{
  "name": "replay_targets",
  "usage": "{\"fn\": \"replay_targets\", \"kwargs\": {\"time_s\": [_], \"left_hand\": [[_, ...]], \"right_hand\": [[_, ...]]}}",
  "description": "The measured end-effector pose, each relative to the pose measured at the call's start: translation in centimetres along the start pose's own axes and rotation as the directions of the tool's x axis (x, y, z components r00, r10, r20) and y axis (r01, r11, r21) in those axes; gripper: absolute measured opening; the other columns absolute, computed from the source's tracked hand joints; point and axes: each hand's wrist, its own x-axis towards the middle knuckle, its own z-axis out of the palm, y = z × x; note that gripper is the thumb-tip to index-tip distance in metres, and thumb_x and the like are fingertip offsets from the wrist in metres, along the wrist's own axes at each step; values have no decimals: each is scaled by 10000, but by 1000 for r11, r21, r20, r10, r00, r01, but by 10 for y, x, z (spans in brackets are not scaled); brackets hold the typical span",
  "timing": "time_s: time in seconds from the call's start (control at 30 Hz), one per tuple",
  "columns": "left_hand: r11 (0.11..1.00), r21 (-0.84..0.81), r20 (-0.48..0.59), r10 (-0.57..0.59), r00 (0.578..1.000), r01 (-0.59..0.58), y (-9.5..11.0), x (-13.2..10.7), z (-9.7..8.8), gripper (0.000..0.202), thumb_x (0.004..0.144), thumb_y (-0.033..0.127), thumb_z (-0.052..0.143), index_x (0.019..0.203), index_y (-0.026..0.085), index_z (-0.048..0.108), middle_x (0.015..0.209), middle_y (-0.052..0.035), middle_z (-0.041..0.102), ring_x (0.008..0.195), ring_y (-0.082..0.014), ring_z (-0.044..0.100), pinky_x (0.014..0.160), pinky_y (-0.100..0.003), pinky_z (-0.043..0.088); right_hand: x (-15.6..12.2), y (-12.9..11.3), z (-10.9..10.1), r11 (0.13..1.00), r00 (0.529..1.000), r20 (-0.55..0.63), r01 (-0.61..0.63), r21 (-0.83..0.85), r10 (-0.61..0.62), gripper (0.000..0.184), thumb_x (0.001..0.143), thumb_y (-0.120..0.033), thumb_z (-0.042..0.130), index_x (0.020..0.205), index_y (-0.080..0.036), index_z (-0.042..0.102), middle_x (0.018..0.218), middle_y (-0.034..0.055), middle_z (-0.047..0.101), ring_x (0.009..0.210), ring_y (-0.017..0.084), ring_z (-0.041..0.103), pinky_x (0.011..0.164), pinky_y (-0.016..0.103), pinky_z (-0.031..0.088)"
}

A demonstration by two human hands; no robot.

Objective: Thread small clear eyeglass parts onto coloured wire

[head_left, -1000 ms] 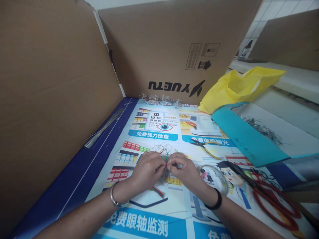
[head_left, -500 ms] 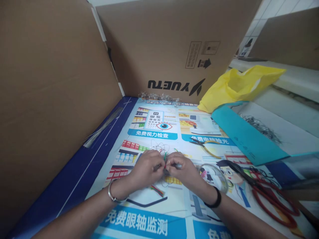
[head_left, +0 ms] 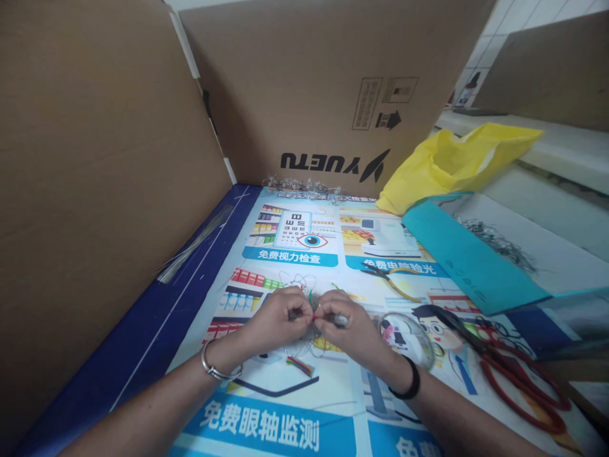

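Observation:
My left hand (head_left: pixel 280 318) and my right hand (head_left: pixel 346 322) meet fingertip to fingertip over the printed sheet, each closed in a pinch. Between them sits thin wire with a small red piece (head_left: pixel 314 318). Fine wire loops (head_left: pixel 299 280) stick out beyond the fingers, and more curve below them. A bit of green (head_left: pixel 311 296) shows just past the fingertips. The exact ends held are hidden by the fingers. Closer to me lies a short bundle of coloured strands (head_left: pixel 299 366), red, green and orange.
Yellow-handled pliers (head_left: pixel 397 283), a coil of clear line (head_left: pixel 431 346) and red-handled scissors (head_left: pixel 521 381) lie to the right. A teal box (head_left: pixel 476 260) holds wire pieces; a yellow bag (head_left: pixel 442 165) is behind it. Cardboard walls (head_left: pixel 304 82) stand behind and left. Straight wires (head_left: pixel 193 247) lie left.
My hands stay together at the same spot, with only slight finger movement. The red piece between the fingertips shows a little more plainly, and the wire loops have shifted slightly left.

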Motion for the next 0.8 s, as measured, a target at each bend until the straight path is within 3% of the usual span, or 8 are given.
{"fn": "replay_targets", "kwargs": {"time_s": [0.3, 0.8], "left_hand": [[999, 40, -1, 25, 1000, -24, -1, 0, 0, 144, 687, 49, 521, 616, 168, 558, 659, 14, 576, 657, -117, 526, 649, -246, 414], [940, 327, -24, 110, 994, -96, 2, -4, 3, 140, 745, 91, 484, 661, 168, 566, 660, -10, 561, 678, -149, 496, 651, -283, 373]], "right_hand": [[0, 0, 0, 1000, 1000, -1, 7, -11, -7, 166, 669, -59, 561, 595, -205, 584, 691, 12, 588, 735, 165, 548, 710, 298, 437], [-1, -1, 1, 997, 998, 21, -64, 32, 63, 163, 677, -74, 540, 574, -199, 556, 677, 0, 577, 730, 156, 546, 709, 288, 436]]}}
